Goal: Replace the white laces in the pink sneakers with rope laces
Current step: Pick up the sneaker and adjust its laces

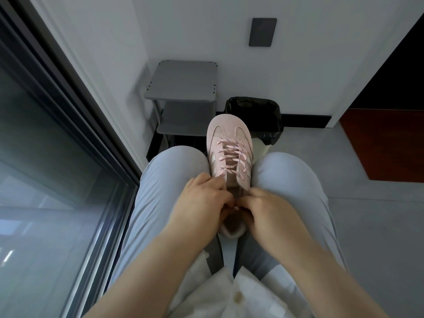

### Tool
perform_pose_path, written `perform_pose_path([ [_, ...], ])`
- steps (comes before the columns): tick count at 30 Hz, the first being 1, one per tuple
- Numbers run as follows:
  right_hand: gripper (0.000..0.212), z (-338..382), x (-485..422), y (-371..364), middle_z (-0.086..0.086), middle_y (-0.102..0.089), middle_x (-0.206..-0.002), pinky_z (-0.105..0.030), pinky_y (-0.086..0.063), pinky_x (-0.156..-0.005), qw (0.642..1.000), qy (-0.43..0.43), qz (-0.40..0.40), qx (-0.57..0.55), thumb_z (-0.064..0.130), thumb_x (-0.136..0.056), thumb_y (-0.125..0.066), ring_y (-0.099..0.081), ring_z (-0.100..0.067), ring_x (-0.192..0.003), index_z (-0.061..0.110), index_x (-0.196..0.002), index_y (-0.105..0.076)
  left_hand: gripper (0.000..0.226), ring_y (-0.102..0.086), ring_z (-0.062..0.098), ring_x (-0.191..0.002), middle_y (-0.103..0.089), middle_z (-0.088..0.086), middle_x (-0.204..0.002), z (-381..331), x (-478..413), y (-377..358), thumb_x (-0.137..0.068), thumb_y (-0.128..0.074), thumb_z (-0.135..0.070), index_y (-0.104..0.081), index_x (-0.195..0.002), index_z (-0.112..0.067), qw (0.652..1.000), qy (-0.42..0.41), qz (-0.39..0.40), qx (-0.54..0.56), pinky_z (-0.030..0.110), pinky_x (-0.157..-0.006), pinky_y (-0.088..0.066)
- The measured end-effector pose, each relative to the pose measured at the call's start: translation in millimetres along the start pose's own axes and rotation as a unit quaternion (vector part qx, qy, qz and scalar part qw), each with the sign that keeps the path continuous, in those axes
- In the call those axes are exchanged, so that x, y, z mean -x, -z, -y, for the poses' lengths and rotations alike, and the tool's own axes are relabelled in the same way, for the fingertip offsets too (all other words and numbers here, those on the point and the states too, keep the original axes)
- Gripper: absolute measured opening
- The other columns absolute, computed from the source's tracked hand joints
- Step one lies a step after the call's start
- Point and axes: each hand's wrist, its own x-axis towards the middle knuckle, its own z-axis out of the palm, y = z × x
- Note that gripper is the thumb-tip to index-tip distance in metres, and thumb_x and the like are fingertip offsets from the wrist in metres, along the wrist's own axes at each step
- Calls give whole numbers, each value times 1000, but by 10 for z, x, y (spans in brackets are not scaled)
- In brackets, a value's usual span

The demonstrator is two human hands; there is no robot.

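A pink sneaker (229, 143) is wedged between my knees, toe pointing away from me. A pink rope lace with dark flecks (231, 154) crosses its eyelets in several rows. My left hand (204, 203) and my right hand (266, 214) meet at the shoe's collar, fingertips pinched together over the tongue end. The lace ends are hidden under my fingers. No white lace and no second sneaker are in view.
A grey two-shelf trolley (183, 88) stands against the wall ahead. Beside it is a bin with a black liner (254, 109), just behind the sneaker's toe. A glass door with a dark frame (68, 125) runs along my left. Grey floor lies on my right.
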Motion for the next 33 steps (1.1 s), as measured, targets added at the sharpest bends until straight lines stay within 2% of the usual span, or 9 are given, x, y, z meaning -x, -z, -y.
perform_pose_path([
  [5, 13, -76, -4, 31, 10, -64, -76, -10, -43, -60, 973, -6, -190, -127, 20, -81, -66, -55, -3, -68, 17, -93, -69, 11, -60, 20, -68, -65, -2, -72, 65, -16, 122, -63, -65, -12, -69, -70, -19, 989, 75, -11, 129, 30, -65, -48],
  [7, 11, -107, -40, 44, 12, -63, -73, -11, -44, -58, 967, -17, -219, -133, 17, -80, -73, -54, -3, -66, 16, -90, -69, 11, -60, 10, -70, -68, -3, -76, 101, -20, 197, -69, -67, -8, -72, -76, -15, 982, 112, -31, 151, 15, -68, -45],
  [9, 10, -122, -68, 47, 11, -64, -73, -15, -45, -57, 965, -31, -222, -138, 18, -80, -73, -56, -6, -66, 17, -89, -69, 8, -58, 8, -69, -66, -8, -74, 106, -22, 274, -76, -71, -6, -72, -78, -13, 975, 145, -36, 165, 6, -69, -41],
  [16, 11, -102, -258, 126, 17, -55, -72, -11, -37, -52, 977, -74, -170, -110, 31, -81, -70, -48, -2, -56, 26, -89, -66, 15, -49, 5, -69, -52, -19, -69, 90, -216, 313, -77, -73, -29, -64, -84, -19, 982, 144, -66, 101, 14, -68, -40],
  [18, 11, -68, -301, 107, 16, -54, -77, -20, -39, -56, 982, -67, -153, -92, 32, -82, -68, -46, -3, -60, 25, -90, -64, 17, -48, 8, -72, -52, -17, -72, 96, -243, 274, -78, -70, -35, -64, -81, -19, 990, 115, -55, 59, 13, -67, -36],
  [22, 12, -62, -324, 83, 12, -53, -85, -25, -37, -59, 985, -73, -141, -62, 32, -88, -58, -50, -10, -72, 22, -94, -60, 31, -54, 21, -80, -60, -8, -79, 135, -232, 199, -80, -45, -48, -59, -80, -20, 994, 87, -38, 55, 34, -73, -44],
  [26, 15, -71, -301, 78, 5, -61, -93, -29, -45, -63, 982, -53, -157, -89, 29, -90, -57, -58, -14, -77, 17, -99, -60, 28, -53, 21, -81, -60, -6, -82, 155, -196, 195, -84, -46, -42, -57, -81, -17, 995, 59, -52, 58, 28, -74, -38],
  [30, 6, -127, -349, 145, 14, -55, -78, -9, -33, -54, 974, -71, -177, -123, 25, -84, -66, -47, 2, -58, 21, -88, -63, 14, -46, -4, -73, -54, -12, -77, 108, -252, 303, -87, -60, -27, -63, -84, -13, 988, 80, -100, 88, 6, -72, -34],
  [33, 10, -179, -422, 250, 15, -53, -76, -9, -33, -52, 976, -106, -165, -100, 34, -82, -67, -46, -2, -59, 26, -86, -62, 11, -42, -2, -72, -54, -10, -84, 91, -368, 354, -85, -65, -25, -64, -90, -16, 991, 91, -58, 79, -2, -68, -29],
])
